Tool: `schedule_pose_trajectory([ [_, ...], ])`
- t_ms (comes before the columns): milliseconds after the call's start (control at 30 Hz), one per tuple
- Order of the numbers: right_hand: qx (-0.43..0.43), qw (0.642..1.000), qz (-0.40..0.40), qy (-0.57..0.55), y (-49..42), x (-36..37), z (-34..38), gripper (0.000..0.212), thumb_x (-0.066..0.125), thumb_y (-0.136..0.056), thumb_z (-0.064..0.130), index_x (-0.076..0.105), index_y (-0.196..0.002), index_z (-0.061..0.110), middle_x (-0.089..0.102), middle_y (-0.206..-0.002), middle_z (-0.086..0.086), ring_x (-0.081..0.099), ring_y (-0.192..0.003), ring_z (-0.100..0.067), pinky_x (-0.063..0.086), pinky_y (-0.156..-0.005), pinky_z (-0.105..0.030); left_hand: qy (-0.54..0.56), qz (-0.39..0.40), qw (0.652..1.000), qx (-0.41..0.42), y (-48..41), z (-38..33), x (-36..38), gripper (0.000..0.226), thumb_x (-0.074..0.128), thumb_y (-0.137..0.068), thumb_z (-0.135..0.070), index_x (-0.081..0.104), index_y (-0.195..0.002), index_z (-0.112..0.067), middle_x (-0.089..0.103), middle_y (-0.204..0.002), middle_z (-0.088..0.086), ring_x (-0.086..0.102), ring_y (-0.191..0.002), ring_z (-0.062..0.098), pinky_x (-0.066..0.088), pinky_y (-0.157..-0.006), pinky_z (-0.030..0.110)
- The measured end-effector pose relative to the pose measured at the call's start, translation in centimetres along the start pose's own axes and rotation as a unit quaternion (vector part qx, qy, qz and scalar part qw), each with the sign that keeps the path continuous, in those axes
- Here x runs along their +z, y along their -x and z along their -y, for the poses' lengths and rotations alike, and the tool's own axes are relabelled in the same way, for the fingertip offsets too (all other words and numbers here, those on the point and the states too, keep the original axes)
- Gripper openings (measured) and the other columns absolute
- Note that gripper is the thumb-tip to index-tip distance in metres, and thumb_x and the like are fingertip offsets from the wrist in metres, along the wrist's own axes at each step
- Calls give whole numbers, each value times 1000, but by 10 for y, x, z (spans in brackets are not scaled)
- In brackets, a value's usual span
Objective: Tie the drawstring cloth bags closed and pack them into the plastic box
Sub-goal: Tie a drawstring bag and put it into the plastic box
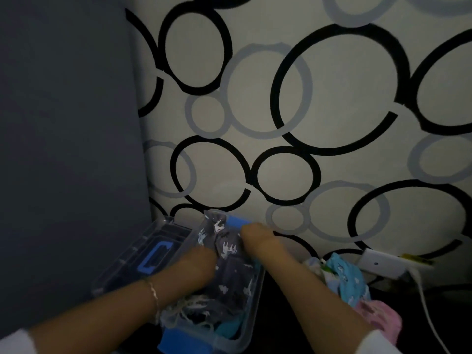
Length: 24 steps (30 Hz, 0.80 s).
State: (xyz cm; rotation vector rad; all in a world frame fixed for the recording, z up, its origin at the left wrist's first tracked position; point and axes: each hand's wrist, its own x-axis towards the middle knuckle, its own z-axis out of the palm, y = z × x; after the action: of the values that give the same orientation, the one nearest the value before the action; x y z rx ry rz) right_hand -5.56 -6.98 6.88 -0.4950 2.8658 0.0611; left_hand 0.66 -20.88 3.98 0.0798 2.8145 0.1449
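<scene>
Dark printed cloth bags (229, 272) fill the clear plastic box (249, 328).

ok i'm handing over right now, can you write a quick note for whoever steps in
Left hand: inside the plastic box, on the dark printed bag. Its fingers are hidden in the cloth, so the grip is unclear.
Right hand: on the same bag at the box's far end, too blurred to tell the grip.
Lid: off, lying left of the box.
Done: dark bag is in the box, over some teal cloth. Can't tell whether it's tied.
Left: the light blue bag and pink bag, piled right of the box, still need packing.
</scene>
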Motion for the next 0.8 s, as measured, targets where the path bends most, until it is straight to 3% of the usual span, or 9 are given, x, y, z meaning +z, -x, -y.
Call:
schedule_pose_trajectory([
  [67,-3,998,45,42,-8,6,6,31,47,-98,15,54,-127,6,54,-134,-13,51,-124,-32,37,-104,-48,54,-27,998,-28,-3,-1,9,40,41,-101,-17,38,-138,-3,50,-137,16,52,-122,30,42,-102,35],
  [200,-6,998,55,-8,-17,9,9,9,51,-95,23,53,-96,14,59,-107,-11,54,-115,-33,39,-103,-48,62,-74,995,-35,-13,1,28,55,41,-101,-21,17,-148,-10,52,-135,15,56,-116,31,47,-98,41],
  [300,-16,996,32,-81,-18,9,8,15,60,-90,22,50,-88,12,55,-90,-9,57,-96,-28,44,-74,-34,74,-83,994,-15,-21,3,32,35,40,-101,-17,40,-137,-14,57,-129,13,58,-112,29,48,-97,41],
  [367,-21,993,24,-110,-16,11,4,21,62,-88,19,45,-77,14,49,-78,-5,60,-98,-30,43,-64,-32,59,-60,996,10,-21,3,29,30,46,-98,-15,50,-128,-14,55,-131,13,56,-116,29,46,-99,42],
  [400,-20,993,9,-115,-15,10,3,13,62,-88,19,51,-86,12,54,-86,-8,60,-105,-32,45,-68,-33,44,-43,998,29,-20,3,28,31,48,-98,-16,50,-129,-13,53,-134,14,54,-119,31,44,-102,41],
  [500,5,996,-56,-72,-15,12,0,40,52,-95,18,43,-132,6,55,-129,-15,54,-119,-32,46,-92,-39,-18,51,996,75,-9,3,29,39,42,-101,-18,43,-139,-5,45,-142,19,47,-128,32,37,-106,37],
  [633,38,990,-110,83,-16,16,18,33,32,-102,10,44,-132,3,49,-136,-17,48,-123,-29,43,-96,-40,-77,111,990,49,-4,6,34,39,38,-103,-19,44,-136,0,46,-141,21,48,-126,33,36,-105,35],
  [700,-53,987,-109,110,-15,18,29,34,39,-100,10,44,-133,4,45,-138,-19,45,-125,-33,41,-98,-43,-81,125,988,45,-4,5,32,38,40,-102,-17,46,-135,1,49,-138,22,50,-123,34,39,-103,38],
  [800,-129,985,-6,117,-9,29,37,64,60,-92,24,30,-148,15,26,-152,-18,26,-141,-36,26,-111,-53,-117,193,973,50,-1,7,32,48,39,-102,-19,32,-146,0,38,-146,24,42,-129,38,34,-109,44],
])
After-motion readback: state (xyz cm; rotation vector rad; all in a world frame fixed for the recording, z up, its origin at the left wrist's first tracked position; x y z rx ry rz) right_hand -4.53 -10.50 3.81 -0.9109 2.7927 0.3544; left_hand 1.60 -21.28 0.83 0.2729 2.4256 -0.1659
